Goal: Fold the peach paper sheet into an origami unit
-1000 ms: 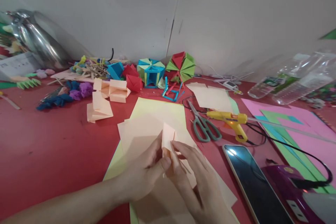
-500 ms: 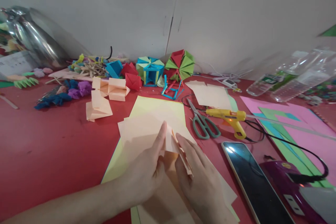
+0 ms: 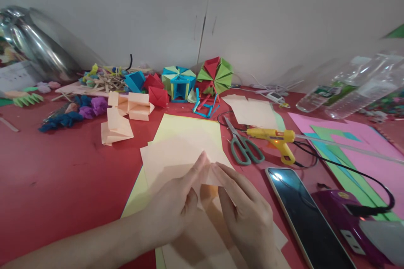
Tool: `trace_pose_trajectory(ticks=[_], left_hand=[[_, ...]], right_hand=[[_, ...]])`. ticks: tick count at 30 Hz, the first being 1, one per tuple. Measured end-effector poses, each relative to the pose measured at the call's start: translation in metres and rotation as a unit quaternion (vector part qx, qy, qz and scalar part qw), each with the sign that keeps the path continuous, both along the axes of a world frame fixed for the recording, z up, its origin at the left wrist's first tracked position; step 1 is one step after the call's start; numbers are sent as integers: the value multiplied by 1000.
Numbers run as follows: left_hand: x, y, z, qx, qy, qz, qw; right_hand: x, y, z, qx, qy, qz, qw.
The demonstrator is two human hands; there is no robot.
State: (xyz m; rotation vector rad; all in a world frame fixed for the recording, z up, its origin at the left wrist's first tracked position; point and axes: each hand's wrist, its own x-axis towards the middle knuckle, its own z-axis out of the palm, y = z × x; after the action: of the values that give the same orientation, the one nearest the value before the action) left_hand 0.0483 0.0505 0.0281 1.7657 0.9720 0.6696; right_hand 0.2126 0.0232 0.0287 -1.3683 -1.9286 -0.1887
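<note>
A small folded piece of peach paper [image 3: 208,176] is held between both hands, above a stack of peach sheets [image 3: 176,155]. My left hand [image 3: 178,197] pinches its left side, thumb and fingers pressed on the paper. On the other side my right hand [image 3: 244,206] grips the paper, its fingertips near the left hand's at the top edge. The lower part of the folded piece is partly hidden by the fingers. Under the peach sheets lies yellow paper [image 3: 176,128]. Several folded peach paper boxes [image 3: 139,106] stand beyond my left hand.
To the right lie green-handled scissors [image 3: 244,147], a yellow glue gun [image 3: 274,138], a phone [image 3: 306,214] and a purple power strip [image 3: 353,222]. Paper models [image 3: 179,84], plastic bottles [image 3: 356,88] and a steel jug [image 3: 41,46] stand along the wall. Coloured sheets [image 3: 372,138] lie far right.
My right hand's fingers have moved up and inward, closing the paper's upright right flap toward the left fingertips. The flap that stuck out between the right fingers no longer shows.
</note>
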Motion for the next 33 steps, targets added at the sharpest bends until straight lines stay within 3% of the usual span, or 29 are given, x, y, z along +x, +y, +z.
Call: trace_pose_trajectory(ticks=[6,10,13,16,18,21,24,28,31,33], left_hand=[[-2,2,5,-59,-55,-31,996],[-9,13,6,38,-75,-55,995],[-15,25,4,143,-23,-44,988],[-18,30,1,210,-7,-43,977],[-18,30,-1,213,-35,-49,975],[-18,28,-3,150,-83,-40,984],[-17,28,-6,-26,-149,-14,988],[-15,30,-6,-276,-246,-37,928],[-14,30,-6,-330,-250,-77,907],[-12,30,-7,-326,-257,-70,907]], right_hand=[[2,-1,-1,-17,9,7,1000],[6,4,4,-86,123,29,988],[10,8,12,-188,261,62,945],[14,9,18,-275,403,105,867],[14,9,21,-314,465,121,819],[12,10,28,-354,499,119,782],[10,15,40,-392,483,119,774],[11,25,53,-441,386,154,796],[15,32,50,-418,361,184,813],[19,36,42,-367,381,163,833]])
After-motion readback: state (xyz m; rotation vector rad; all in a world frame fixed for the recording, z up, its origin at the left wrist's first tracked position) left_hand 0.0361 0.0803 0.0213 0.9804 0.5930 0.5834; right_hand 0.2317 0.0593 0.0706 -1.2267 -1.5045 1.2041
